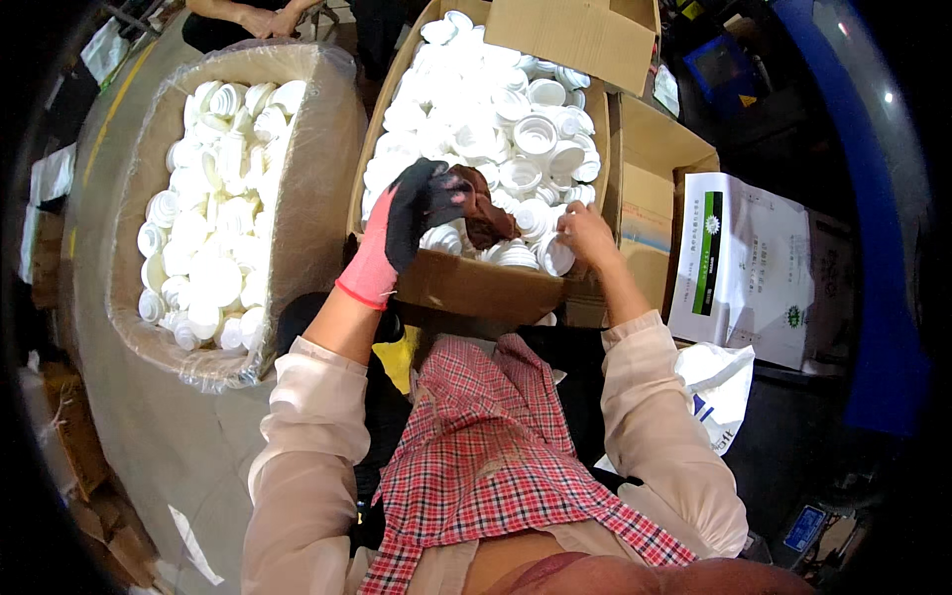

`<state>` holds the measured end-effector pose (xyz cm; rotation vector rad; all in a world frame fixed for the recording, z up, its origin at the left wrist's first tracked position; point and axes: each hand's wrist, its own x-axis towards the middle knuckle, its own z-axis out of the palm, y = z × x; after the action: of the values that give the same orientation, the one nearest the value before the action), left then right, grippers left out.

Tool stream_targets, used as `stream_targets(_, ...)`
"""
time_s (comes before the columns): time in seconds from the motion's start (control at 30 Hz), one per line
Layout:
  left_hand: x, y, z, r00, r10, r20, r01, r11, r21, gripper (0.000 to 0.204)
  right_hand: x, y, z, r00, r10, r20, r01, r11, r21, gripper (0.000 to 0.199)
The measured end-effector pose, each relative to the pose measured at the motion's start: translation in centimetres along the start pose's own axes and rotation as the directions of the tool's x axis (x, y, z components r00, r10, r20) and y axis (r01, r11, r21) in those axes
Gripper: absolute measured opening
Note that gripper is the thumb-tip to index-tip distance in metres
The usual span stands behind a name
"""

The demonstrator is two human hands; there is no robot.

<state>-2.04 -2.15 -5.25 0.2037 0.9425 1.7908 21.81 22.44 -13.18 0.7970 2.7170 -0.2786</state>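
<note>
My left hand wears a pink glove with black fingers and palm. Its fingers are closed on a brown cloth, which drapes over white ridged plastic caps. These caps fill a large cardboard box in front of me. At the box's near right corner, my bare right hand has its fingers bent around the edge of a white cap. The undersides of the right fingers are partly hidden.
To the left stands another carton, lined with clear plastic and holding similar white pieces. Open flaps and a white printed carton lie to the right. A white bag is nearer me. Another person's hands show at the top left.
</note>
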Motion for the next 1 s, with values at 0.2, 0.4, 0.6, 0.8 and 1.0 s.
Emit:
stream_targets(0.2, 0.7, -3.3, -0.3, 0.985, -0.172, 0.014, 0.156, 0.922, 0.355, 0.062, -1.1, -3.9, -6.4, 0.969, -0.058, -0.24, 0.181, 0.828, 0.531, 0.023)
stream_targets(0.4, 1.7, -4.6, -0.6, 0.911, 0.2, 0.361, -0.381, 0.743, 0.551, 0.049, 0.2, -10.3, -8.5, 0.934, -0.182, -0.308, 0.349, 0.65, 0.675, 0.02)
stream_targets(0.6, 2.0, 0.6, -4.0, 0.926, 0.258, -0.274, -0.225, 0.963, 0.147, 0.042, 3.5, -5.6, -4.9, 0.94, -0.007, -0.341, 0.06, 0.988, 0.146, 0.046)
stream_targets(0.8, 0.8, 2.6, -4.0, 0.906, 0.298, -0.3, -0.278, 0.954, 0.109, 0.037, 5.0, -15.6, -3.7, 0.832, -0.353, -0.429, 0.304, 0.935, -0.18, 0.064)
stream_targets(1.0, -0.7, 5.0, -4.9, 0.855, 0.418, -0.308, -0.384, 0.908, 0.167, 0.032, 7.9, -13.3, -6.4, 0.756, 0.088, -0.649, 0.432, 0.678, 0.595, 0.018)
